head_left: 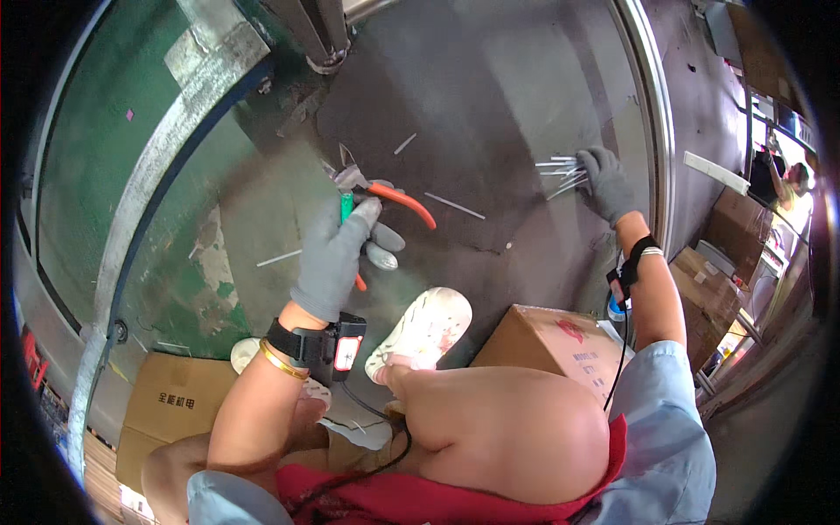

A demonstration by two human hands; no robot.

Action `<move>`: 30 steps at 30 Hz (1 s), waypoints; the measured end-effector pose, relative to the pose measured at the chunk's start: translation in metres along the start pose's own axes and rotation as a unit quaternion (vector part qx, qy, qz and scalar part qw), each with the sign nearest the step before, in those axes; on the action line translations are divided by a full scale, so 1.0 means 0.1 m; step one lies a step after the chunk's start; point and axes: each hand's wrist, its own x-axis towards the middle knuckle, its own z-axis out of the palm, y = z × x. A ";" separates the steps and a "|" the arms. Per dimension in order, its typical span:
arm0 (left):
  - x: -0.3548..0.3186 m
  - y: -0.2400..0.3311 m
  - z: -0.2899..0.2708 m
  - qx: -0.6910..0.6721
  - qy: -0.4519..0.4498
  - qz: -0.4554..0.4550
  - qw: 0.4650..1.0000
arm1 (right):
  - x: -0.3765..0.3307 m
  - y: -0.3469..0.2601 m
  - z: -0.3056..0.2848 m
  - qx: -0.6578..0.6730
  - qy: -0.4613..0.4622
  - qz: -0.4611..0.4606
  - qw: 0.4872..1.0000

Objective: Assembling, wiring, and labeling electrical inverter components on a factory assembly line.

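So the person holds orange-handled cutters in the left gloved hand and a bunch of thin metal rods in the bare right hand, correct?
Not quite. The right hand wears a grey glove too, as the head view shows. The left hand does hold the orange-handled cutters, and the right grips the thin metal rods.

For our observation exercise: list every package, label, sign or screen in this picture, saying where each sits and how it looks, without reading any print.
Cardboard box: right of the pale shoe, brown, red mark on top.
Flattened cardboard: lower left floor, tan, dark print.
Stacked cartons: far right, brown.
Wrist device label: left wrist strap, small red and white rectangle.
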 end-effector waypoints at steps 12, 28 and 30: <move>0.02 0.05 0.05 -0.002 -0.005 0.024 1.000 | 0.06 -0.14 0.18 -0.152 -0.046 0.053 0.986; 0.12 0.04 -0.22 0.073 0.086 0.001 0.994 | 0.09 -1.00 -0.24 0.484 0.051 0.234 0.842; 0.17 0.00 -0.20 0.071 0.113 -0.002 0.991 | 0.13 -1.30 -0.26 0.488 0.032 0.219 0.844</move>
